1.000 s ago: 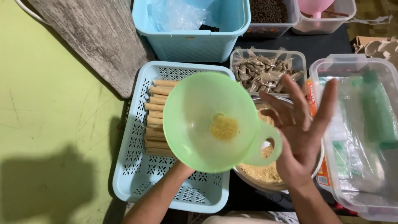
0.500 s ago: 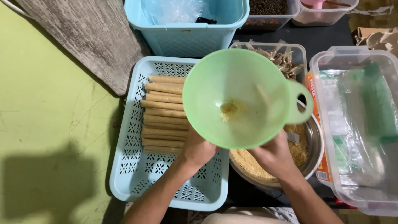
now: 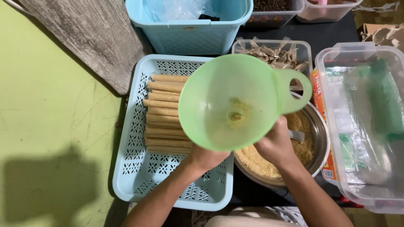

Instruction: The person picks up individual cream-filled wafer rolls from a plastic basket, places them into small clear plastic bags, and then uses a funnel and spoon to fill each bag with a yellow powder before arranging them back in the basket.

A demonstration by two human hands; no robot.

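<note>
The clear lidded bin (image 3: 362,126) lies well to the right of the right hand (image 3: 275,145), holding plastic wrappers. Beyond both hands, at the far edge, stands a blue tub (image 3: 189,25) with crumpled plastic in it. The pale blue perforated tray (image 3: 139,168) sits just left of the left hand (image 3: 206,157), and a row of tan rolled wafer sticks (image 3: 164,113) lies flat in it, side by side. Under the right hand sits a steel bowl (image 3: 320,143) of yellow crumbs (image 3: 256,159), and past it a clear tub of folded brown wrappers (image 3: 273,54). The green funnel (image 3: 235,101) hangs above both hands, mouth up, handle ring to the right, a few crumbs clinging around its throat. The left hand is clenched under the funnel's near rim, apparently around its spout or whatever sits on it; the funnel hides what exactly. The right hand is closed low over the bowl beside a spoon handle (image 3: 296,135); whether it grips that cannot be told. To do this well, I judge the funnel should stay level and over the bowl, so loose crumbs fall back in rather than onto the dark bench (image 3: 252,193).
</note>
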